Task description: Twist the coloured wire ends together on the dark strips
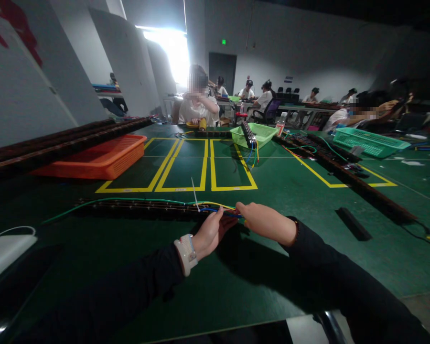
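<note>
Close to the camera, two dark-sleeved arms reach over the green bench [200, 306], a pale watch [186, 253] on the left wrist and a white box [7, 253] near the left edge. The left hand [212, 231] supports the right-hand end of a long dark strip [129, 208] and its loose wiring, thumb above, fingers extended beneath; whether they are clamped tight cannot be told. The right hand [263, 220] has its fingers drawn together, pinching the wires just past that end — the exact grip is partly hidden. The strip lies lengthwise on the bench before the wearer, a green wire [122, 198] running along it, a yellow wire [215, 204] and a blue wire [209, 210] leading into the hands. A thin pale tie [194, 193] stands up beside the left thumb, its tail sticking up free.

The step in hand looks to be gathering and arranging the wires at the strip's end; the next move would seem to call for a steady left hand and a fine pinch, the wires kept together — and clear of the tie's tail.

Beyond lie yellow-taped outlines [181, 189], flanked by an orange basket [125, 157], with a light-green basket [265, 131] farther back. Across the bench sits a co-worker [198, 110] in white.
</note>
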`<move>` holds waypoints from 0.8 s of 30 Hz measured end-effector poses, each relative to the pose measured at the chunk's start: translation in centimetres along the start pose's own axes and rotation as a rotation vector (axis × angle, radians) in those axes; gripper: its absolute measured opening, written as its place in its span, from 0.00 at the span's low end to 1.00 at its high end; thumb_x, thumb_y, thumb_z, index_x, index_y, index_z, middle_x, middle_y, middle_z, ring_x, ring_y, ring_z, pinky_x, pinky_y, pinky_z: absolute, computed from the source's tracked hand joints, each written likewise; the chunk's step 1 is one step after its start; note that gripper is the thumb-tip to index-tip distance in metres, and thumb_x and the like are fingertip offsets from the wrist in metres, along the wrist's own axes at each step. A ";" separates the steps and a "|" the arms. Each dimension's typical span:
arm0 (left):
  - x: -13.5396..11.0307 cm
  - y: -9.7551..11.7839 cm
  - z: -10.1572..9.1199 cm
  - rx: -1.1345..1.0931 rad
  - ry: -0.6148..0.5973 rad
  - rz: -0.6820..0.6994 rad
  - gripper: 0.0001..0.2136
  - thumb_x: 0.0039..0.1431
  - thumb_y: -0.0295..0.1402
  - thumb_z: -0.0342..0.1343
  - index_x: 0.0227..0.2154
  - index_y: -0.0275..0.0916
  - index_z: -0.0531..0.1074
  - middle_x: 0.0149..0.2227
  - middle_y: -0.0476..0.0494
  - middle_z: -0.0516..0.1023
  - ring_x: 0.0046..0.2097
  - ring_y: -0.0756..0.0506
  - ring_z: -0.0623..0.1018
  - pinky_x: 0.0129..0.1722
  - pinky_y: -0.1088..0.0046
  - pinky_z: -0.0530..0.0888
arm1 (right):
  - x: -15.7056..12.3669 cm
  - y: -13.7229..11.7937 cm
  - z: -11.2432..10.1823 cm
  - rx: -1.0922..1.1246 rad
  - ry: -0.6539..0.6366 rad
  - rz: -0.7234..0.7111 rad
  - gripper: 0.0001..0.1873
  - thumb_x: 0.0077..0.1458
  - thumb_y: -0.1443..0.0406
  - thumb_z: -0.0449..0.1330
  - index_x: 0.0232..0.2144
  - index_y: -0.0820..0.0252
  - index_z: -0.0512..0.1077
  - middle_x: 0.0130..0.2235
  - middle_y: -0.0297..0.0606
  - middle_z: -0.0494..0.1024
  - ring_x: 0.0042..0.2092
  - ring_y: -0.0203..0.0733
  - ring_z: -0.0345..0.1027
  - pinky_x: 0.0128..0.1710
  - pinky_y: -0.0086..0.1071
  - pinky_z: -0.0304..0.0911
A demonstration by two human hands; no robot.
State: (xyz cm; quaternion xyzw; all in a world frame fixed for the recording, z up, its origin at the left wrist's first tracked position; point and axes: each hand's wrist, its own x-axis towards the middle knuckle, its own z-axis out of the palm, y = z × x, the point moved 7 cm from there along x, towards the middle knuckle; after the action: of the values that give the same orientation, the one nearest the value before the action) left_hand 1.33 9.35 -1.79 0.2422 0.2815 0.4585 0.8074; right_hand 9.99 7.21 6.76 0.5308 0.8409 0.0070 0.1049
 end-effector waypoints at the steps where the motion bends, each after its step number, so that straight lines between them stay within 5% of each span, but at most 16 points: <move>1: 0.0 0.0 0.0 0.001 0.003 -0.004 0.09 0.60 0.31 0.51 0.33 0.32 0.74 0.35 0.40 0.78 0.38 0.46 0.77 0.49 0.65 0.69 | -0.1 0.2 -0.3 0.004 0.020 -0.008 0.13 0.55 0.74 0.52 0.44 0.66 0.63 0.34 0.45 0.75 0.36 0.44 0.73 0.30 0.29 0.60; 8: -0.4 0.2 0.5 0.059 0.031 -0.033 0.14 0.62 0.36 0.47 0.32 0.30 0.73 0.32 0.36 0.78 0.36 0.45 0.78 0.44 0.64 0.72 | 0.4 2.4 -2.3 0.124 0.160 -0.023 0.10 0.55 0.74 0.53 0.37 0.61 0.72 0.35 0.41 0.76 0.39 0.41 0.70 0.37 0.29 0.59; 15: -0.6 0.6 0.1 0.065 0.045 -0.011 0.14 0.62 0.35 0.46 0.28 0.31 0.71 0.24 0.42 0.75 0.26 0.49 0.74 0.30 0.73 0.72 | 0.6 3.0 -3.4 0.362 0.055 -0.222 0.13 0.56 0.72 0.53 0.39 0.62 0.76 0.34 0.37 0.79 0.29 0.32 0.70 0.31 0.24 0.61; 20: -0.6 0.5 0.0 0.094 0.000 -0.033 0.16 0.62 0.37 0.45 0.26 0.32 0.70 0.21 0.43 0.72 0.23 0.50 0.72 0.26 0.75 0.68 | 1.4 3.9 -3.4 0.186 0.197 -0.093 0.16 0.56 0.73 0.52 0.43 0.61 0.75 0.40 0.42 0.78 0.41 0.39 0.71 0.42 0.29 0.61; 24: -0.7 0.6 0.0 0.130 0.027 -0.037 0.16 0.63 0.37 0.44 0.26 0.33 0.69 0.21 0.44 0.71 0.23 0.50 0.71 0.26 0.75 0.67 | 1.9 3.3 -1.5 0.074 0.172 -0.038 0.17 0.54 0.76 0.51 0.41 0.62 0.75 0.39 0.44 0.78 0.42 0.41 0.71 0.42 0.31 0.62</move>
State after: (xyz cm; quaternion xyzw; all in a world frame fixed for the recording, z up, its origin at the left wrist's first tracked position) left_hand 0.66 9.02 -1.24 0.2829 0.3259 0.4273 0.7945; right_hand 11.89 10.55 8.36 0.5155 0.8566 0.0194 0.0125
